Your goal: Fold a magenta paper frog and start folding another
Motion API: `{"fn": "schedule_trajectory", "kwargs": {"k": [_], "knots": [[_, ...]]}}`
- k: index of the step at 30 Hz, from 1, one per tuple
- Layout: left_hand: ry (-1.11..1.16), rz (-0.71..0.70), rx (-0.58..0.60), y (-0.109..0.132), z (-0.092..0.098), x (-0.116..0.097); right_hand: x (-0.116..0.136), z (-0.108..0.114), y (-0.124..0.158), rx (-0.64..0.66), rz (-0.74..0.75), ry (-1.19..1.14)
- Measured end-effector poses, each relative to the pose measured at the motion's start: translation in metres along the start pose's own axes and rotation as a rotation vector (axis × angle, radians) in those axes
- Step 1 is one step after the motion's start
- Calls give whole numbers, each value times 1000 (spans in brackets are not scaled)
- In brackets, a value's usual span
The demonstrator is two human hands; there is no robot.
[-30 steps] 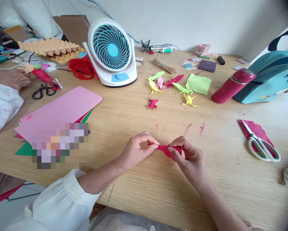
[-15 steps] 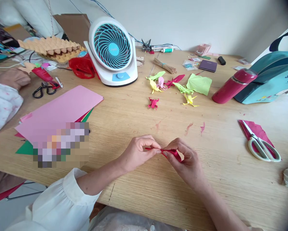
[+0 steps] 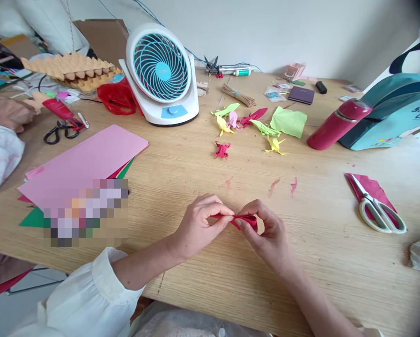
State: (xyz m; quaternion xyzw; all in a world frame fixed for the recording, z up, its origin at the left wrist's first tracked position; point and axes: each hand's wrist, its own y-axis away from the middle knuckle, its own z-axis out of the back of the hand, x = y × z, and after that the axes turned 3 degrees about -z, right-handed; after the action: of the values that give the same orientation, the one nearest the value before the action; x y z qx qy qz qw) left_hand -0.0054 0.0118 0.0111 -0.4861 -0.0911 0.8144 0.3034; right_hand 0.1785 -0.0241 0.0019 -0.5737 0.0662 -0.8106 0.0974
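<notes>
A small folded piece of red paper (image 3: 250, 222) is held just above the wooden table, between my two hands. My left hand (image 3: 204, 223) pinches its left part with thumb and fingertips, near the middle fold. On the other side, my right hand (image 3: 268, 234) pinches the paper between thumb and index finger, where it bulges into a rounded loop. The fingers partly cover the paper, so its full shape is hidden. Beyond my hands sits a red origami frog (image 3: 222, 150), with a yellow origami figure (image 3: 275, 144) farther right.
White-handled scissors (image 3: 381, 214) lie on red paper at right, near a red thermos (image 3: 339, 124) and a teal bag (image 3: 388, 114). Pink paper sheets (image 3: 86, 164) are stacked left, a fan (image 3: 162, 75) behind. Another person's sleeve (image 3: 1, 157) shows at far left.
Both hands keep their pinch on the red paper. The right thumb and fingers have shifted slightly, and the paper's loop looks a little differently turned. The view has moved slightly.
</notes>
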Motion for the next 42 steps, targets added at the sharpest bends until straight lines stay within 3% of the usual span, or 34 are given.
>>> {"fn": "schedule_trajectory", "kwargs": {"k": [13,20,26,42], "knots": [[-27,-21,-13,0,0,1,-4,1,-1,-30,-58,-121],[10,41,-16,-1,1,2,-2,7,-1,30,-53,-114],[48,68,-32,-1,1,2,-5,7,-2,-4,-28,-127],[-54,-37,-12,-1,-1,1,4,4,-2,-47,-42,12]]}}
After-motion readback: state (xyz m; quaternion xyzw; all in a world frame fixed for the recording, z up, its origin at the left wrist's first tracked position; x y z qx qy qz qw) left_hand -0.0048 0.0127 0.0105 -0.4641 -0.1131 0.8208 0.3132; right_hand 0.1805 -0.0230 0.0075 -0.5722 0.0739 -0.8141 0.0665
